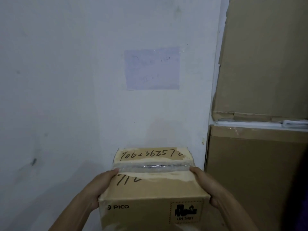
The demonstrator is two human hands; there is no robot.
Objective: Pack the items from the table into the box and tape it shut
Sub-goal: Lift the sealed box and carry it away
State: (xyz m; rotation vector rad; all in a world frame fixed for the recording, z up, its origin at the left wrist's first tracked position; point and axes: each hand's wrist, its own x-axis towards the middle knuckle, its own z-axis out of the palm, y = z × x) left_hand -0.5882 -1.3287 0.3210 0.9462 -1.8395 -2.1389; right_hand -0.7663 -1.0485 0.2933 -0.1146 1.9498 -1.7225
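Note:
A brown cardboard box (155, 194) with "PICO" printed on its front and handwritten digits on top is held up in front of a white wall. Its top flaps are closed, and a strip of clear tape (153, 166) runs across the seam. My left hand (101, 185) grips the box's left side, thumb at the end of the tape. My right hand (206, 185) grips the right side the same way. No table or loose items are in view.
A white wall (66, 80) fills the view, with a pale paper sheet (152, 69) stuck on it. Large cardboard cartons (260, 64) are stacked at the right, close to the box.

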